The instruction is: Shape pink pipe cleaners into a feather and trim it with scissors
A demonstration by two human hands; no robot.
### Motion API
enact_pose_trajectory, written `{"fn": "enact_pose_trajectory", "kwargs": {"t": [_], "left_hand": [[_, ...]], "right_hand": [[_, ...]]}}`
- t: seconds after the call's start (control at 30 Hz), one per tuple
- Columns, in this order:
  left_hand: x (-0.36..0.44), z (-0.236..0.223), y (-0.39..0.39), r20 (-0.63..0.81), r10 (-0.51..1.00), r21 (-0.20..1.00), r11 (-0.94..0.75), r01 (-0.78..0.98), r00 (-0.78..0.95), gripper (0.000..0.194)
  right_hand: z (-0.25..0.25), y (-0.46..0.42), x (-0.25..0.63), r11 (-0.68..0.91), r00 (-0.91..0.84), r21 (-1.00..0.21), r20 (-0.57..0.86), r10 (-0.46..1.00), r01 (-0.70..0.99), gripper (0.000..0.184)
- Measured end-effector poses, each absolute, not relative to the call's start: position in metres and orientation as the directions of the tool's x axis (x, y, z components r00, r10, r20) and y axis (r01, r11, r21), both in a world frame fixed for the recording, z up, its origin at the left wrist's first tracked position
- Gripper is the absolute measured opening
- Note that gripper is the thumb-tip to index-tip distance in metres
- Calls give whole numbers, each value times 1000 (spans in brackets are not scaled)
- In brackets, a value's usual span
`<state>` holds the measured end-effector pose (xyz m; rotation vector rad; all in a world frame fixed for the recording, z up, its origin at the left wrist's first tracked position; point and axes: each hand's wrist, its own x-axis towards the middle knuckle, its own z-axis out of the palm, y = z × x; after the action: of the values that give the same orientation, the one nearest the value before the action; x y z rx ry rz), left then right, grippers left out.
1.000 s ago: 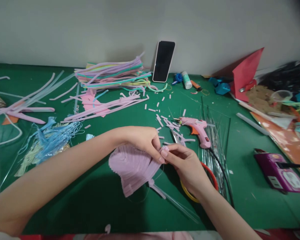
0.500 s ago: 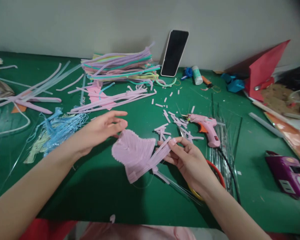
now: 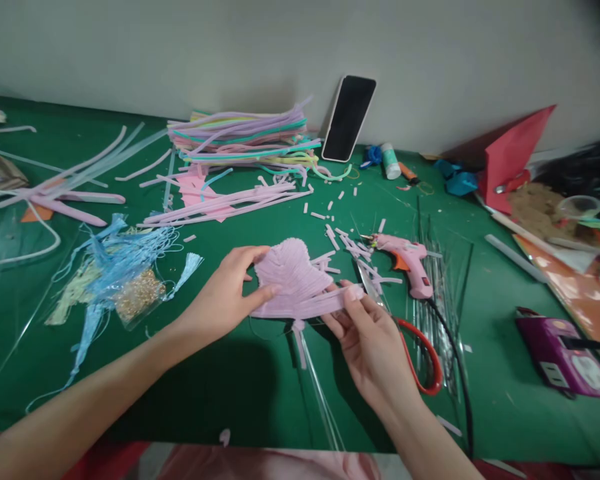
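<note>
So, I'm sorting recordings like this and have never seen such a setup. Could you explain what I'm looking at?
There is no machine here, just a person working bare-handed. Every picture comes from one camera worn on the head, looking forward and down.

The left hand grips the left side of a fuzzy lilac piece, thumb in front. The right hand pinches the end of the strips at its right. Thin clear rods extend below it.

On the green table lie blue tassels, a bundle of pastel stems, a pink glue gun and red-handled scissors. At the back, a phone leans against the wall.
</note>
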<state>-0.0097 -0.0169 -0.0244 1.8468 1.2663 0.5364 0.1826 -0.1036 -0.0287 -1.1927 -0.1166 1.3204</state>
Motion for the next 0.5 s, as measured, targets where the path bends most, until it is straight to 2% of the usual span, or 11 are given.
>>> {"fn": "enact_pose_trajectory", "kwargs": {"t": [0.17,0.3,0.4,0.5], "left_hand": [[-7,-28,-16,-45,907,836,-196,512,420,45],[-12,-23,-24,-100,955,926,-13,378,278,48],[-13,-17,-40,-225,964,969,205,141,142,50],[-4,-12,-60,-378,917,903,395,-169,126,46]], "right_hand": [[-28,-107,172,-228,311,-669,-585,749,-707,29],[-25,-105,174,-187,341,-670,-574,744,-719,25],[-21,-103,179,-147,384,-673,-571,726,-725,24],[-18,-102,182,-112,421,-684,-560,714,-721,23]]}}
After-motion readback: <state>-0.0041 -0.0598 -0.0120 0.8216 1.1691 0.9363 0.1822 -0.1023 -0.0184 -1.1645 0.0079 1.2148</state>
